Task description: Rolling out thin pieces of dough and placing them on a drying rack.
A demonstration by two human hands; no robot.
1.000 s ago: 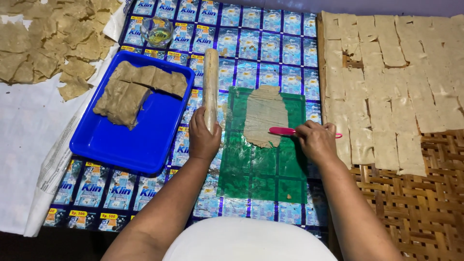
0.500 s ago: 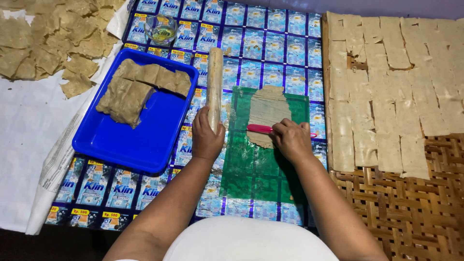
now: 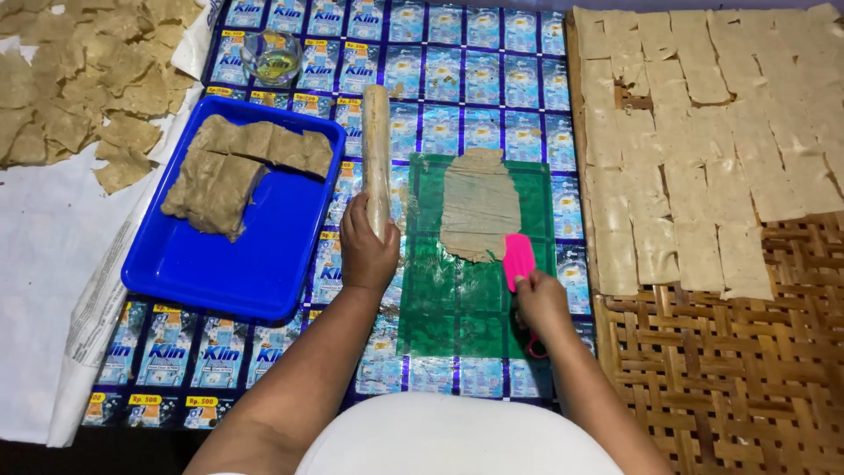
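The left hand (image 3: 367, 249) is closing firmly around the near end of a pale rolling pin (image 3: 376, 157), fingers wrapping it so that the lower end is disappearing inside the fist. The pin is lying on the mat and pointing away from the person, just left of a green plastic sheet (image 3: 457, 299). The right hand (image 3: 541, 303) is pinching a pink scraper (image 3: 518, 260) between thumb and fingers, its blade pointing up and away and its upper edge meeting the near right edge of a thin, flattened sheet of dough (image 3: 480, 204). That dough is lying on the far half of the green sheet. Both forearms are reaching forward from the bottom of the view, the left one angling in from the lower left, the right one from the lower middle.

The scraper's handle is hiding under the right hand; something pink is showing below the wrist, too small to make out. A blue tray (image 3: 264, 255) beside the left hand is holding folded slabs of brown dough (image 3: 233, 171). A small glass bowl (image 3: 272, 55) is standing beyond it. Cut pale squares (image 3: 703, 149) are covering a woven bamboo mat (image 3: 756, 352) at right, running past the frame's edge. Rougher pieces (image 3: 79, 88) at top left are also being cut off.
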